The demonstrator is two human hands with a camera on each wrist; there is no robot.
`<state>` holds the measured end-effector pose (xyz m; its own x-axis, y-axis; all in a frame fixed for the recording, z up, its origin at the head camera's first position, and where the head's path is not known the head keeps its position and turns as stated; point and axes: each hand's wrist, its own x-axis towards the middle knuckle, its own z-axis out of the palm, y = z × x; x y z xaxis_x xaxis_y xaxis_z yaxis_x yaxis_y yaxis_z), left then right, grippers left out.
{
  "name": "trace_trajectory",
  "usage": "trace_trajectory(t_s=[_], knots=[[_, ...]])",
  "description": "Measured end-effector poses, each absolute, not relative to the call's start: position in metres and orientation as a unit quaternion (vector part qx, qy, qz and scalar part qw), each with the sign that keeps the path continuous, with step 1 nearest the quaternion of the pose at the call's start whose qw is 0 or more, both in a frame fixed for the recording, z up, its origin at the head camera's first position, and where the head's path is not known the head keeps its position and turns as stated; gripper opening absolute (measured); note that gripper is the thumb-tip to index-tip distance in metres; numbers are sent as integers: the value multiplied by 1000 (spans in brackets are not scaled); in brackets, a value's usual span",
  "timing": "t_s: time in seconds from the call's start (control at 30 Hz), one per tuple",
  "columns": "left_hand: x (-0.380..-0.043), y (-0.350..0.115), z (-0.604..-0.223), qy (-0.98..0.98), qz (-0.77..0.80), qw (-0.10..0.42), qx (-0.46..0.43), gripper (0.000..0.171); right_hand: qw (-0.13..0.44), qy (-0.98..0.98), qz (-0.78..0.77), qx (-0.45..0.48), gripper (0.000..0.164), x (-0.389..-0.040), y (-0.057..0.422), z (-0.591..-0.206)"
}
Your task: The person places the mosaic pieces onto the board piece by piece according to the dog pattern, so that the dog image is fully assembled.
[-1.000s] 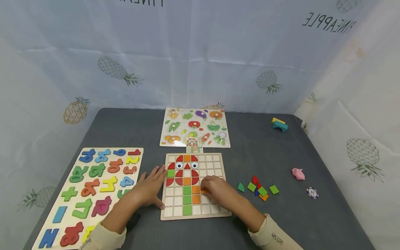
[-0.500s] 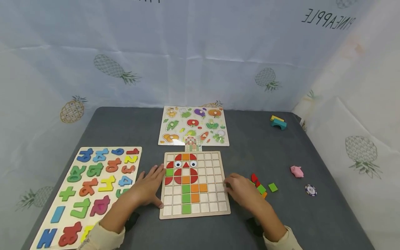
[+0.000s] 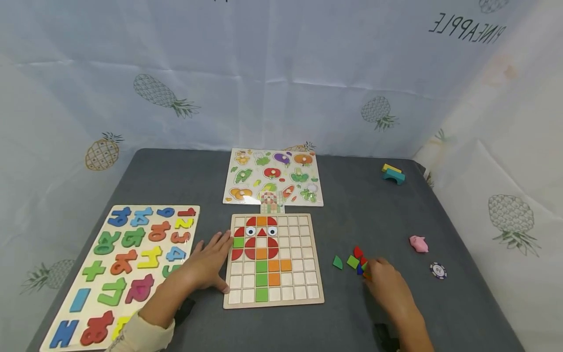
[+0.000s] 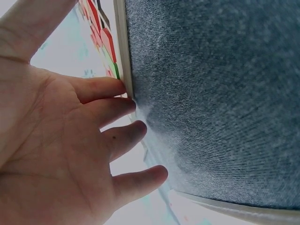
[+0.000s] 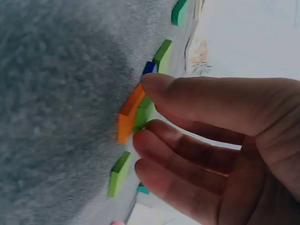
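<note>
In the head view a wooden grid board (image 3: 296, 254) holds red, orange and green tiles and two eye tiles in its left half. My left hand (image 3: 206, 266) lies spread at the board's left edge, fingertips touching the rim, as the left wrist view also shows. My right hand (image 3: 389, 286) is over a small pile of loose tiles right of the board. In the right wrist view its thumb and fingers stand apart around a green tile (image 5: 142, 114), which rests against an orange tile (image 5: 130, 115). Whether any fingertip touches the green tile is hidden.
Left of the board lies a number puzzle (image 3: 119, 274). A vegetable puzzle (image 3: 281, 159) with a pattern card (image 3: 272, 202) overlapping its edge is behind it. A pink pig (image 3: 419, 244), a poker chip (image 3: 438, 270) and a teal arch block (image 3: 394, 176) are at the right.
My right hand has left an orange tile in the board's grid and moved right to the loose tiles. My left hand has stayed at the board's left edge.
</note>
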<state>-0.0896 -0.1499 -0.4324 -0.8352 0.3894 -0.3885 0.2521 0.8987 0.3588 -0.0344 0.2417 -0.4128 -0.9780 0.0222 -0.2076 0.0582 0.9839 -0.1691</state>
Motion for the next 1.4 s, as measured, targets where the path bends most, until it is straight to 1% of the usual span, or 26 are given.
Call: trace_trajectory(t_s=[0.1,0.23,0.47,0.53,0.67,0.77,0.83,0.9,0.97,1.03,1.1,1.23,1.4], knots=[[-89,-150,-433,946,149,231,170,117,83,992,-96,24,18,-33,245,-418],[-89,-150,-433,947,148,232,168,118,75,991,-103,29,18,-32,249,-422],[-89,-150,-432,946,144,237,168,117,103,991,-77,33,16,-33,250,-420],[-90,-150,-432,946,143,237,168,117,109,991,-75,32,18,-32,251,-416],[-90,-151,-431,946,141,238,168,116,135,988,-67,40,27,-31,252,-402],[-91,-151,-431,946,141,238,169,116,138,988,-55,31,26,-31,249,-391],[-90,-151,-430,946,141,239,169,116,117,992,-46,12,24,-32,242,-385],[-90,-150,-430,945,142,241,168,116,68,996,-49,-20,24,-34,232,-383],[-90,-150,-431,945,141,242,167,116,18,996,-63,-66,24,-39,216,-385],[-91,-150,-431,945,141,244,166,117,-7,988,-91,-121,24,-42,197,-391],[-91,-150,-431,945,140,244,165,117,-4,976,-115,-183,22,-46,178,-398],[-92,-150,-432,946,138,244,161,118,36,949,-121,-290,18,-50,146,-413],[-91,-149,-433,946,141,244,159,119,18,926,-92,-367,11,-50,125,-427]])
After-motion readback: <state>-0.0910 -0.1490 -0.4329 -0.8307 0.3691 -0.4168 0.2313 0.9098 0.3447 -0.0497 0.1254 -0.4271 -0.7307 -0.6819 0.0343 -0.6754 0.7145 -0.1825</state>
